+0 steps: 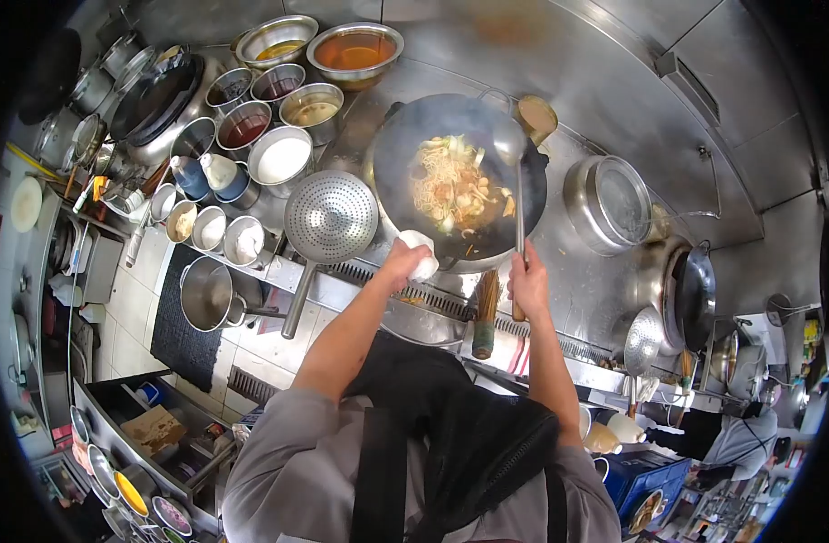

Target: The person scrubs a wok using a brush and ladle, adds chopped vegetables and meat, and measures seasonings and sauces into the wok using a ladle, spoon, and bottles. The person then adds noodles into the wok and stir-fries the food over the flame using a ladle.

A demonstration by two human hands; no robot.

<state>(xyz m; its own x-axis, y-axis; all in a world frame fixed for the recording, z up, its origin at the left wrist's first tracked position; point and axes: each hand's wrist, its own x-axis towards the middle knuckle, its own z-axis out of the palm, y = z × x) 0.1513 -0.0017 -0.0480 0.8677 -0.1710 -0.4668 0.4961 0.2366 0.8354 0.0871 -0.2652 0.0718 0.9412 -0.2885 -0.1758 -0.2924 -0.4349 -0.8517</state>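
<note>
In the head view a large dark wok sits on the stove, with steam over it. Noodles with pale vegetables lie in its middle. My left hand is closed on a folded white cloth at the wok's near left rim; whether it grips the rim through the cloth is hidden. My right hand is wrapped round the long handle of a ladle. The ladle's bowl is over the wok's far right side, apart from the noodles. Between my forearms lies a bamboo wok brush.
A perforated strainer rests left of the wok, its handle jutting over the counter edge. Several metal pots of sauces and seasonings crowd the left. Right of the wok stands a steel pot. Another person is at the far right.
</note>
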